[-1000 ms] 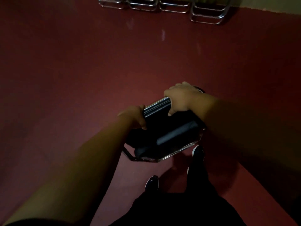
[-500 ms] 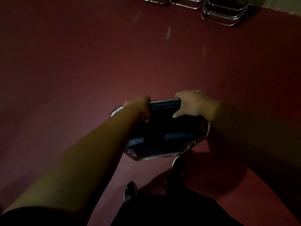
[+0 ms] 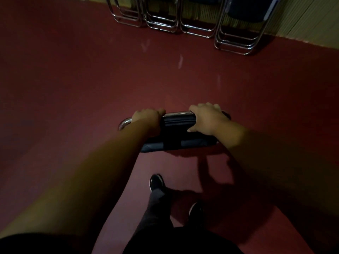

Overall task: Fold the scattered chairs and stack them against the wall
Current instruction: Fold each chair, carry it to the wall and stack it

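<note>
I hold a folded chair [image 3: 178, 121] with a chrome frame and dark padding upright in front of me, seen from above. My left hand [image 3: 146, 118] grips the left part of its top bar. My right hand [image 3: 206, 117] grips the right part of the same bar. The chair's lower part is hidden below its seat and my arms. Several folded chairs [image 3: 236, 35] with chrome legs lean against the wall [image 3: 302, 28] at the top of the view, some way ahead of the one I carry.
A dark red floor [image 3: 73, 88] stretches between me and the wall. My two feet in dark shoes [image 3: 156, 182] are below the chair. The room is dim.
The row of chairs at the wall has come closer and lower in view. The held chair now shows edge-on, flatter. My feet have stepped forward.
</note>
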Available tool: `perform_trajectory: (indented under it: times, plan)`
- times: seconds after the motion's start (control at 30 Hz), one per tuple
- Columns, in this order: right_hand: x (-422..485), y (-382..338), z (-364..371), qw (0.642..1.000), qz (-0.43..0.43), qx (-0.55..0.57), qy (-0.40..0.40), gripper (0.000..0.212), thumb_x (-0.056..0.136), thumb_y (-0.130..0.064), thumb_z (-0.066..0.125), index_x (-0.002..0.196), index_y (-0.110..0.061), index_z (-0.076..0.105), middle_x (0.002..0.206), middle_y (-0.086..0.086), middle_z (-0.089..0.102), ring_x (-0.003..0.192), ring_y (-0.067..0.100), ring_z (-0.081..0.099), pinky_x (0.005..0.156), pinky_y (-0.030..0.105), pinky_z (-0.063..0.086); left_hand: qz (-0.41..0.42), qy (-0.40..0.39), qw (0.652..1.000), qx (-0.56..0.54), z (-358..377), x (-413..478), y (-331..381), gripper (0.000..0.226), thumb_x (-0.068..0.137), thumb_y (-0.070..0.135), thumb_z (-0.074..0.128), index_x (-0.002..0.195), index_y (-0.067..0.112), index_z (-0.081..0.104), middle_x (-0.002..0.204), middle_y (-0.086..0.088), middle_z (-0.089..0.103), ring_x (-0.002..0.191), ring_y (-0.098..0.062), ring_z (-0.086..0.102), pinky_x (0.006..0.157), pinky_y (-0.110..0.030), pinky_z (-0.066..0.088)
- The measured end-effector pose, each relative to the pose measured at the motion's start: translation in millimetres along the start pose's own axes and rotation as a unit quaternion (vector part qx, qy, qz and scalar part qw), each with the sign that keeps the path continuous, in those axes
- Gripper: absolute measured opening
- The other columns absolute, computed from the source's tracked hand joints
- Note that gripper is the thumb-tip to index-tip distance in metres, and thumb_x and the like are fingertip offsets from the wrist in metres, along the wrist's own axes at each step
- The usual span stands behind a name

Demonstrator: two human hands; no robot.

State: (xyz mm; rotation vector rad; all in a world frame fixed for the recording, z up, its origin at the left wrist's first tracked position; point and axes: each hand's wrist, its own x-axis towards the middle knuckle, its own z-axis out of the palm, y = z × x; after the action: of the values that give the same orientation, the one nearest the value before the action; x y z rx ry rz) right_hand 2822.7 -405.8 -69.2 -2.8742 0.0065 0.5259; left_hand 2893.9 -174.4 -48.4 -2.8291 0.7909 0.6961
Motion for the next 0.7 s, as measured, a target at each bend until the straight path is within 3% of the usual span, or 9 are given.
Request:
perform_trajectory:
  times: [0.13,0.4,0.57,0.7]
  plan:
    - [60,-20,-11,1.000,-0.006,-0.022,0.014,0.055,0.074,-0.067,0.081,0.113,-0.040,0.053,0.107,-0.006,0.057,0.108,0.026,0.050,0.096,0.045,0.036,0.005,0.044,0.999,0.007,0,42,-47,0.038,0.087,0.031,0.065,0.123,0.029,0.051,0.118,-0.008,0.066,0.105,-0.036,0.066,0.077,-0.039,0.040]
    - [224,-86,-84,0.998,-0.032,-0.059,-0.002,0.060,0.070,-0.075,0.076,0.112,-0.040,0.053,0.104,-0.006,0.056,0.105,0.026,0.052,0.096,0.045,0.038,-0.017,0.003,0.997,-0.077,-67,139,-191,0.046,0.074,0.033,0.077,0.114,0.033,0.053,0.107,-0.003,0.067,0.098,-0.032,0.066,0.075,-0.038,0.045]
    - [298,-120,-119,0.995,-0.044,-0.086,-0.019,0.064,0.073,-0.074,0.077,0.119,-0.037,0.052,0.108,-0.004,0.056,0.110,0.026,0.052,0.099,0.045,0.038,-0.044,0.029,0.992,-0.115,-85,178,-255,0.054,0.075,0.039,0.082,0.116,0.023,0.050,0.114,-0.010,0.068,0.103,-0.037,0.066,0.078,-0.039,0.047]
    - [342,-141,-135,0.992,-0.054,-0.111,-0.021,0.071,0.075,-0.074,0.076,0.126,-0.030,0.053,0.119,0.002,0.062,0.115,0.030,0.055,0.101,0.048,0.040,-0.068,0.042,0.989,-0.124,-95,207,-287,0.068,0.075,0.042,0.087,0.122,0.015,0.047,0.120,-0.016,0.066,0.110,-0.040,0.065,0.088,-0.043,0.049]
